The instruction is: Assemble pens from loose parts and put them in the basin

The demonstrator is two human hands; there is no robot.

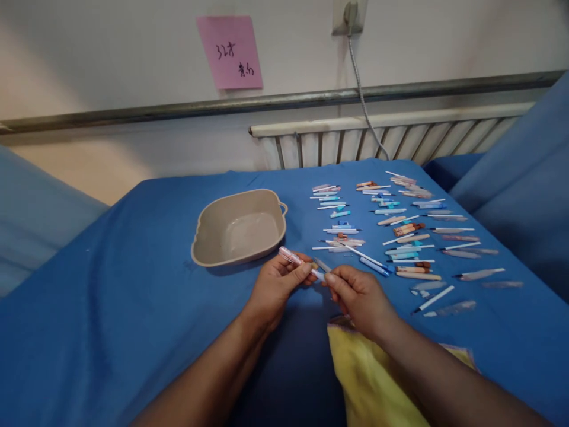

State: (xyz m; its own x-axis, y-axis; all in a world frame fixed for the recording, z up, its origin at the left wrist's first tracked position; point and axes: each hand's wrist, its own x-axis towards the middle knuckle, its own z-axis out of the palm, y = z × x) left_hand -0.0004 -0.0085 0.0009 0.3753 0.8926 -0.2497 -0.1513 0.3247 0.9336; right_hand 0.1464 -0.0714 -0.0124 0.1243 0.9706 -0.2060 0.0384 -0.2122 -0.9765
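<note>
My left hand [278,283] is closed around a pen with a pinkish barrel [290,256], whose end sticks out up and to the left. My right hand [355,293] pinches a small clear pen part [320,265] right at the pen's other end. Both hands meet above the blue sheet [133,308], just in front of an empty beige basin [240,228]. Several pen barrels, refills and caps [400,234] lie in rows on the sheet to the right of my hands.
A yellow cloth [368,379] lies under my right forearm. A white radiator [382,139] and a grey cable [362,95] stand behind the bed. A pink note [230,52] is stuck to the wall. Blue bedding [520,178] rises at the right.
</note>
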